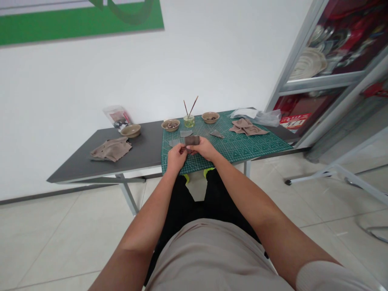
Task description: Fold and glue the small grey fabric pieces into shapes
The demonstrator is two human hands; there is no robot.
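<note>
Above the near part of the green cutting mat (248, 145), my two hands meet at a small, flat, dark grey-brown piece (192, 140). Its material is too small to make out. My right hand (206, 149) grips it from the right, thumb across its lower edge. The fingers of my left hand (176, 157) are closed at its lower left corner, partly hidden by each other. Thin clear pieces, one beside my left hand (173, 143), another a clear sheet (186, 133) and a greyish scrap (217, 134), lie flat on the mat around my hands.
Behind stand a bowl with dark bits (170, 125), a glass jar (189, 121) with two thin sticks, and another bowl (210, 118). A crumpled cloth (246, 127) and plastic bag (257, 116) lie right; a cloth (111, 149), bowl (131, 130) and packet (117, 116) left. A wall backs the table.
</note>
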